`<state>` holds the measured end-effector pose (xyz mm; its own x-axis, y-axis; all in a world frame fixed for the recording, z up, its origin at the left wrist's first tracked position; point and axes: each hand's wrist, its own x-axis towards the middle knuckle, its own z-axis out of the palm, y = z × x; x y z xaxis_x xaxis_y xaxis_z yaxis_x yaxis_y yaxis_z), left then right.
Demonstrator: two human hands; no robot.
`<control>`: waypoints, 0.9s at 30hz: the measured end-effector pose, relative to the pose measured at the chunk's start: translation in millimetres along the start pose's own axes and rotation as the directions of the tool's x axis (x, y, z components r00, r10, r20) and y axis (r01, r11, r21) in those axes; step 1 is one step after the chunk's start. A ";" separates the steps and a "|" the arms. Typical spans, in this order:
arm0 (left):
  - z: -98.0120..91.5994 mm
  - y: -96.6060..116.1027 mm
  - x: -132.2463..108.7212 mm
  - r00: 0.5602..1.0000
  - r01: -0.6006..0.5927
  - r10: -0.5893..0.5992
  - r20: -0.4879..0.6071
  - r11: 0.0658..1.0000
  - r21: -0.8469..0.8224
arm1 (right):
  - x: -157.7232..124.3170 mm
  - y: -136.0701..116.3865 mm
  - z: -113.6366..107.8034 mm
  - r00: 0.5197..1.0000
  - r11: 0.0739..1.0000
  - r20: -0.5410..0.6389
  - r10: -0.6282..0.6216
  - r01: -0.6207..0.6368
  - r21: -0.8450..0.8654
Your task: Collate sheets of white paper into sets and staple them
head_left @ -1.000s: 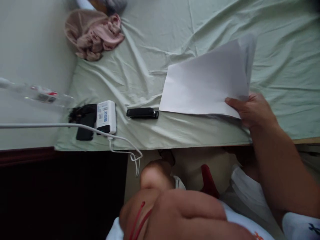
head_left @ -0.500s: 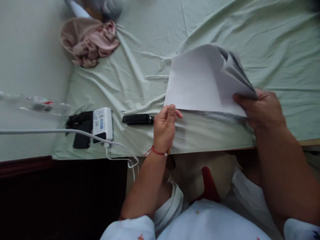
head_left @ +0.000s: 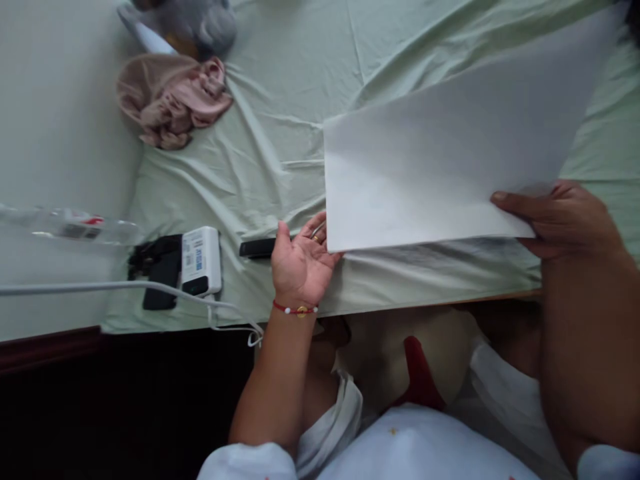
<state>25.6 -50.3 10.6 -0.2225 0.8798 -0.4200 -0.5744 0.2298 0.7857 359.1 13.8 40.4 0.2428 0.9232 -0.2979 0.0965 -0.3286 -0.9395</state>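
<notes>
A stack of white paper sheets spreads over the bed, its top side blank. My right hand grips the near right edge, thumb on top and fingers underneath. At the near left corner my left hand lies palm up, thumb apart, its fingertips partly hidden under the paper. It wears a ring and a red string bracelet. Just left of that hand is a black stapler-like object, partly covered by the thumb.
A white power bank or adapter with a cable lies on the green sheet, beside a black phone-like object. A clear plastic bottle is by the wall. Pink cloth lies crumpled at the back left.
My left hand has turned palm up and its fingers have opened under the paper corner. My right hand has moved right, and the curled sheets now lie flatter and wider.
</notes>
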 end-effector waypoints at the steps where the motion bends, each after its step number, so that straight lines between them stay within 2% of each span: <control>1: 0.4 1.0 -0.2 1.000 0.005 -0.005 0.009 1.000 0.003 | -0.2 1.4 1.0 0.999 0.998 0.008 0.043 -0.043 0.039; 3: 1.3 2.3 -0.5 0.999 0.016 -0.016 0.032 1.000 0.014 | -1.3 2.3 5.5 0.993 0.989 0.026 0.116 -0.118 0.093; 5: 2.1 1.2 -0.8 0.998 0.022 -0.024 0.061 0.999 0.038 | -2.0 2.5 10.2 0.990 0.982 0.043 0.133 -0.137 0.128; 8: 3.2 -5.9 -1.5 0.997 -0.011 0.002 0.077 0.993 0.115 | -0.8 5.1 13.6 0.992 0.973 0.093 0.086 -0.103 0.205; 11: 4.6 -16.2 -1.5 0.993 -0.112 0.104 0.051 0.977 0.179 | 1.4 10.2 14.7 0.992 0.974 0.104 0.071 -0.091 0.208; 14: 5.9 -23.3 -0.1 0.979 -0.194 0.202 -0.018 0.961 0.195 | 3.0 14.6 18.5 0.996 0.978 0.059 0.073 -0.083 0.194; 17: 6.7 -24.4 1.7 0.975 -0.187 0.205 -0.082 0.963 0.193 | 3.7 15.8 24.5 1.000 0.978 0.004 0.021 -0.021 0.208; 23: 3.3 -19.0 5.0 0.979 -0.191 0.200 -0.037 0.966 0.172 | 2.5 8.8 29.4 0.995 0.982 -0.099 -0.018 0.036 0.186; 27: -1.9 -19.5 7.6 0.980 -0.162 0.181 -0.076 0.964 0.209 | 2.5 7.7 29.8 0.995 0.978 -0.100 -0.010 0.030 0.205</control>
<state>33.6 -49.0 -8.8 -0.3821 0.8727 -0.3038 -0.3535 0.1657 0.9206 331.7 19.5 27.4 0.3376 0.9017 -0.2701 -0.0962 -0.2524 -0.9628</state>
